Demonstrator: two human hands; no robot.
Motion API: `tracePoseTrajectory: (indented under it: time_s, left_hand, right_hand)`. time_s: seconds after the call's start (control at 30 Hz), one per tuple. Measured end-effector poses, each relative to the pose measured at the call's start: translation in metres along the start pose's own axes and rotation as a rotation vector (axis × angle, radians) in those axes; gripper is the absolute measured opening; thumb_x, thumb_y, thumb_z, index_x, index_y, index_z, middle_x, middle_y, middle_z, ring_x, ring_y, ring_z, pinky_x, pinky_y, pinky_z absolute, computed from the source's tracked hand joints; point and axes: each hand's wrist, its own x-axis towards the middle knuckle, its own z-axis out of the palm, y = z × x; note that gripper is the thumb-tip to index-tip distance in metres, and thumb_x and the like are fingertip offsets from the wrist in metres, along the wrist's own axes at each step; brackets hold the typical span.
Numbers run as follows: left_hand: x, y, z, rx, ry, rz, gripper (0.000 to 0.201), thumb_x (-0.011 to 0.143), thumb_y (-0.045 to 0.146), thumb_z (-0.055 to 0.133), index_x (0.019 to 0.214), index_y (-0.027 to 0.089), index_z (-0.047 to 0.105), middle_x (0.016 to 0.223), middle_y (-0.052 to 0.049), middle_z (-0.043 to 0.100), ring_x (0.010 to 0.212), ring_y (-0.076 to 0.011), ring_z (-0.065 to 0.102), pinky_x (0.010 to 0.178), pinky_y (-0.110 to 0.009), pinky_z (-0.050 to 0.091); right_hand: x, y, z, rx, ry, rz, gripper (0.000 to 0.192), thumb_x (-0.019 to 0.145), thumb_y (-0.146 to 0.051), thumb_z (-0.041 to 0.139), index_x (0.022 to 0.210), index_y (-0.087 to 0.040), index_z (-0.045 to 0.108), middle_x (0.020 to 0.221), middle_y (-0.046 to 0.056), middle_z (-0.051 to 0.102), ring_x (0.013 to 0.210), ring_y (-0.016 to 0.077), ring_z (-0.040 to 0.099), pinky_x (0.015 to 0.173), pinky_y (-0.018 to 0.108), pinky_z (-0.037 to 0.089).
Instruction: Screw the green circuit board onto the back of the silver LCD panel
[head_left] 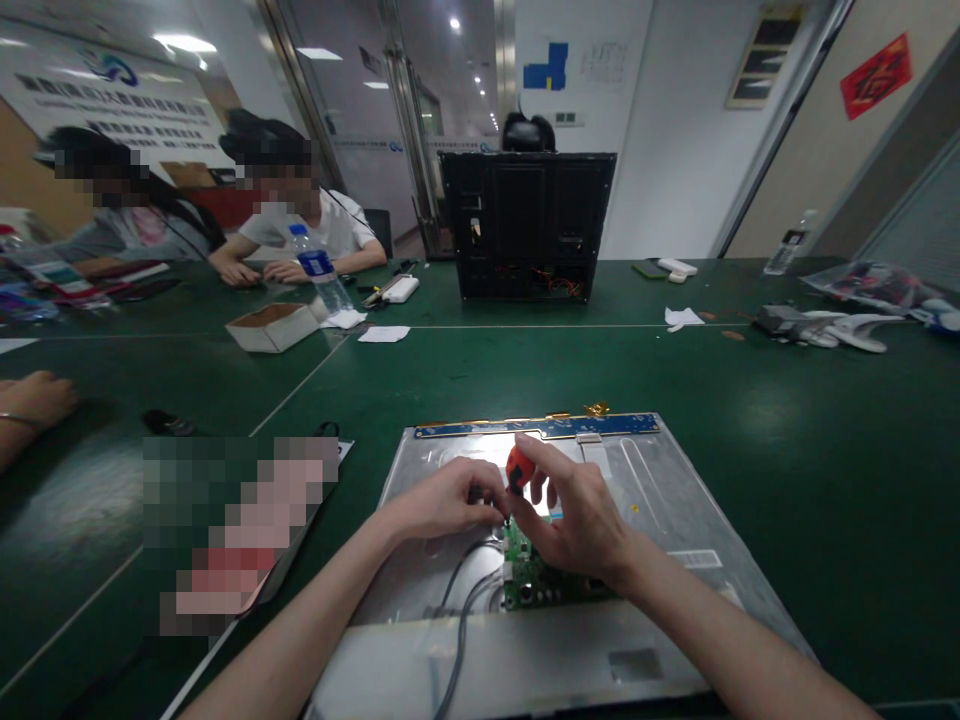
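Note:
A silver metal display panel lies flat on the green table in front of me, a blue circuit strip along its far edge. A small green circuit board sits on it near the middle, with grey cables running toward me. My right hand grips a screwdriver with a red handle, tip down at the green board. My left hand has its fingertips pinched at the board's far-left corner, right beside the screwdriver shaft; whether it holds anything is hidden.
A black monitor back stands upright across the table. Two people sit far left; a water bottle and cardboard box lie before them. Another person's hand rests at the left edge. White parts and a bottle sit far right.

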Motion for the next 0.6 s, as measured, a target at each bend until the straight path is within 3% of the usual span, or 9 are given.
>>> tracePoseTrajectory:
  time_s: [0.33,0.6]
  left_hand:
    - [0.0000,-0.0062,0.0021,0.025,-0.025,0.000,0.009,0.078,0.018,0.065,0.084,0.015,0.072,0.084,-0.002,0.067,0.076,-0.0168,0.057,0.072,-0.026,0.045]
    - [-0.0004,-0.0056,0.0025,0.002,0.008,-0.002,0.004,0.076,0.017,0.065,0.075,0.015,0.069,0.073,0.000,0.061,0.070,-0.0151,0.052,0.065,-0.024,0.041]
  right_hand:
    - [-0.0003,-0.0006,0.0008,-0.024,0.020,0.000,0.054,0.094,-0.019,0.049,0.144,-0.021,0.029,0.083,0.001,0.064,0.053,0.0103,0.055,0.043,0.022,0.044]
    - [0.0019,-0.0003,0.0003,0.000,0.009,-0.009,0.052,0.095,-0.021,0.052,0.143,-0.022,0.030,0.083,0.001,0.064,0.054,0.0105,0.053,0.044,0.021,0.044]
